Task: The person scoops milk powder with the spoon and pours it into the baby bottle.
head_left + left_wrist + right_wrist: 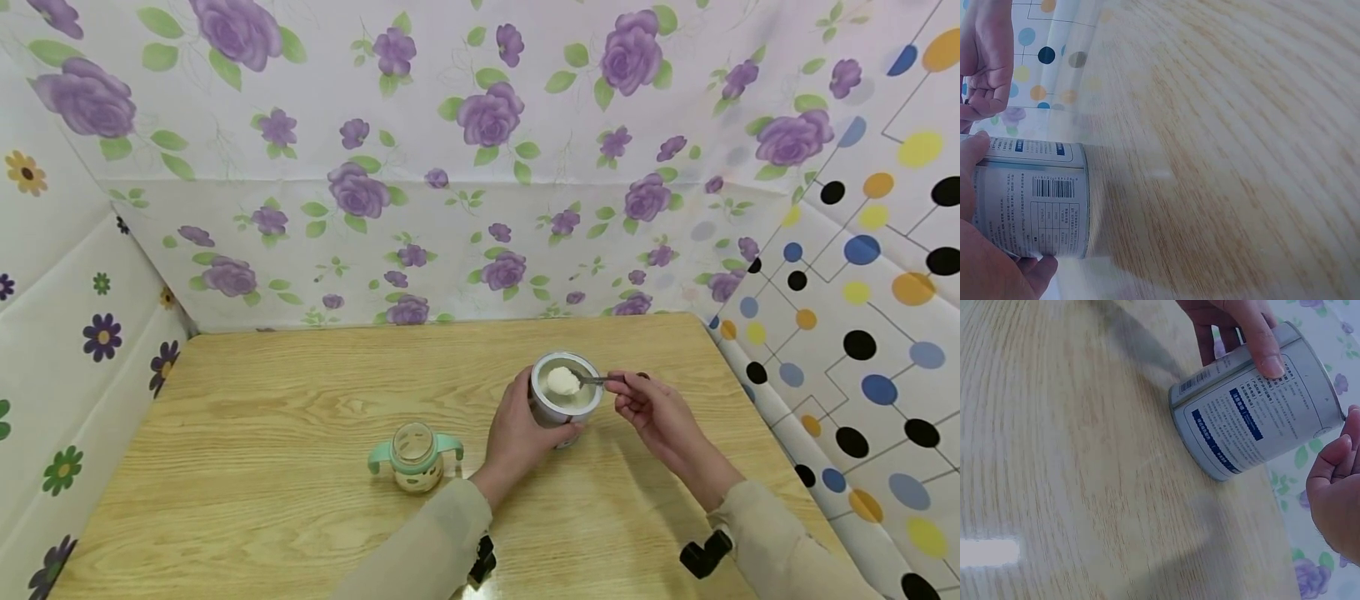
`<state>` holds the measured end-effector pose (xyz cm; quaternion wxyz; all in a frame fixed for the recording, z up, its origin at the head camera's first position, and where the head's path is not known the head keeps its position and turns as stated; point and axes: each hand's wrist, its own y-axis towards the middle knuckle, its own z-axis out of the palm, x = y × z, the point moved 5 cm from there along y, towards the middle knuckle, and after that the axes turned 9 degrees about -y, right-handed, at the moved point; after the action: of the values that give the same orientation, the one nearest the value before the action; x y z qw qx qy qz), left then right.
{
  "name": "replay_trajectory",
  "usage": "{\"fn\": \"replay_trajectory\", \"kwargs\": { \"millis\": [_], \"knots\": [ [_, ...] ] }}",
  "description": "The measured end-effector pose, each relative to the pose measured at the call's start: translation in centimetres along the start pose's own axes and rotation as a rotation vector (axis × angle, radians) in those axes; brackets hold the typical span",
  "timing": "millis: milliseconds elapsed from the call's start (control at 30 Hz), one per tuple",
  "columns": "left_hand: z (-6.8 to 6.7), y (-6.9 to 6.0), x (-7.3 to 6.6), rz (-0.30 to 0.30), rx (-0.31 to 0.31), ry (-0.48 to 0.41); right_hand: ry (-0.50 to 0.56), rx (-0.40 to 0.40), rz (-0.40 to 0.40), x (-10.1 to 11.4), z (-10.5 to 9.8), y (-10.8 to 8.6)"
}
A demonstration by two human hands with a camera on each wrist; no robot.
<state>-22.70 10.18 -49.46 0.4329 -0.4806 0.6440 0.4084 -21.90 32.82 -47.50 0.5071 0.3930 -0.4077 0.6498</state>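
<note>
The left hand [521, 429] grips the can [1247, 419], whose base may or may not touch the table [285, 433], while the right hand [662, 421] pinches the spoon [595, 380], heaped with white powder [562, 381], at the can's mouth, right of the bottle [417, 467].

room to pass lies left of the bottle [416, 468], while the left hand [517, 433] stands between bottle and can [1254, 412].

The head view is bright, the wrist views dimmer, hazier — soft shadows and white glare mark the tabletop [1085, 456].
</note>
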Motion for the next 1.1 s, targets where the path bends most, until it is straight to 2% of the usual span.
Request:
{"fn": "replay_trajectory", "kwargs": {
  "millis": [833, 1100],
  "knots": [
    [-0.02, 0.01, -0.03, -0.003, 0.001, 0.002, -0.042, -0.047, -0.049, -0.14, -0.03, 0.09],
    [0.01, 0.02, 0.01, 0.000, 0.004, 0.004, -0.017, -0.063, -0.031, -0.18, 0.04, 0.18]
  ]
}}
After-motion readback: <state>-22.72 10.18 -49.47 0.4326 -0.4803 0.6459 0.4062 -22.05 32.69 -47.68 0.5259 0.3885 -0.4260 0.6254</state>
